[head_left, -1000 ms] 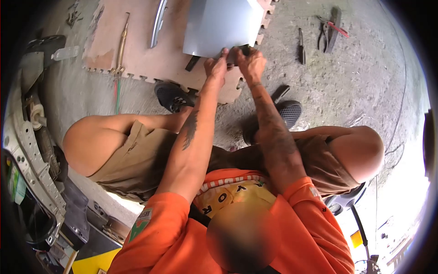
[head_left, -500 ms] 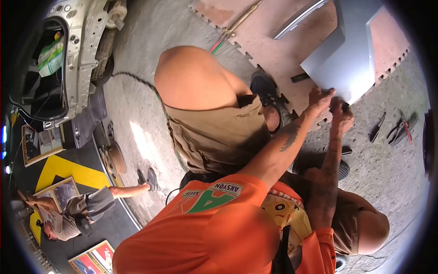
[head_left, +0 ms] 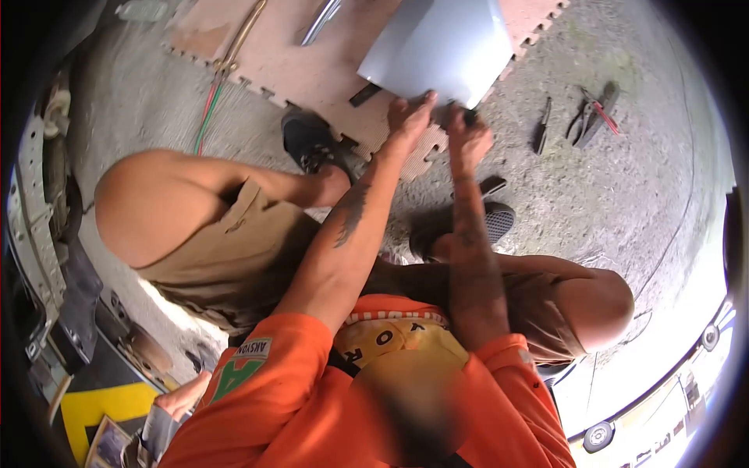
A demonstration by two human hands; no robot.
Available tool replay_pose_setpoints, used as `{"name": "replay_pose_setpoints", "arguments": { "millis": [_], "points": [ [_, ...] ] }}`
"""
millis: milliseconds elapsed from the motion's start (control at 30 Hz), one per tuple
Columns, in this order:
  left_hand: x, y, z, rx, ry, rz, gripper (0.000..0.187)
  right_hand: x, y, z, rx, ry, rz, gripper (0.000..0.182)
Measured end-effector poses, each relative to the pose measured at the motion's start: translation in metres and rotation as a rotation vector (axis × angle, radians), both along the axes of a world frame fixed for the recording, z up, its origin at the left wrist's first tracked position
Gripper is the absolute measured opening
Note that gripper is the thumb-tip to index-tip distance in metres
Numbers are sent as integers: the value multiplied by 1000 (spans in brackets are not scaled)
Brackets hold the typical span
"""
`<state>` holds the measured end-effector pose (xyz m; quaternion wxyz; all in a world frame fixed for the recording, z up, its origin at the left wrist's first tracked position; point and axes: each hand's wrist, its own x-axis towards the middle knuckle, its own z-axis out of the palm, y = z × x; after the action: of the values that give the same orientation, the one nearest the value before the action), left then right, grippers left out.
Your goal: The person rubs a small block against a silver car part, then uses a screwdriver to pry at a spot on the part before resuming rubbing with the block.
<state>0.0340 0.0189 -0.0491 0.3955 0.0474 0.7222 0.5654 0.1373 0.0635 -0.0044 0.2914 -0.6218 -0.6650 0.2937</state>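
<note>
A silver car body panel (head_left: 441, 51) lies on pink foam mats, its near edge toward me. My left hand (head_left: 409, 118) is closed at that near edge, thumb on top, and seems to grip the panel. Just to its right, my right hand (head_left: 470, 143) is closed around a small dark object (head_left: 469, 117) at the panel's near right corner. Fingers hide most of this object, so its kind cannot be made out. A short black strip (head_left: 365, 94) lies on the mat left of my hands.
A brass torch (head_left: 243, 35) with red and green hoses lies on the foam mat (head_left: 273, 66), near a shiny metal strip (head_left: 320, 22). Red-handled pliers (head_left: 594, 117) and a dark hand tool (head_left: 542, 126) rest on the concrete at right. A person's hand (head_left: 181, 396) shows at lower left.
My view has swung right, so the panel, mats and both hands appear further left and higher. Both hands stay at the panel's near edge. The person at left is now mostly out of view.
</note>
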Motion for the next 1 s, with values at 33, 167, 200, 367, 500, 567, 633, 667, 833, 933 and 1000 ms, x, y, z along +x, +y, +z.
{"name": "replay_pose_setpoints", "arguments": {
  "millis": [33,167,200,367,500,567,633,667,833,933,1000],
  "points": [
    [-4,4,4,-32,27,-17,38,-2,-10,2,-120,0,-23,42],
    [-1,5,47,-155,-122,-25,40,-7,21,22,-221,12,3,45],
    [-1,-1,40,-161,-128,-29,40,-11,16,30,-171,88,-33,35],
    [-2,7,32,-93,-119,20,40,-6,-5,13,-161,-16,-8,34],
    [-5,2,27,-134,-167,-41,41,-5,8,-13,-47,-28,10,39],
    [-1,4,28,-97,-115,-1,43,-2,-15,5,-112,32,13,34],
    [-1,4,29,-55,-102,36,45,-7,-13,4,-97,29,-16,33],
    [-2,1,29,-19,-107,-31,40,-7,-1,-2,-50,-40,3,33],
    [3,7,9,-25,-65,5,29,-1,9,6,-232,49,81,39],
    [6,4,1,-52,3,56,33,4,-11,15,-89,-31,150,41],
    [3,-4,40,-93,3,-49,57,12,-4,12,-145,14,141,48]
  ]
}}
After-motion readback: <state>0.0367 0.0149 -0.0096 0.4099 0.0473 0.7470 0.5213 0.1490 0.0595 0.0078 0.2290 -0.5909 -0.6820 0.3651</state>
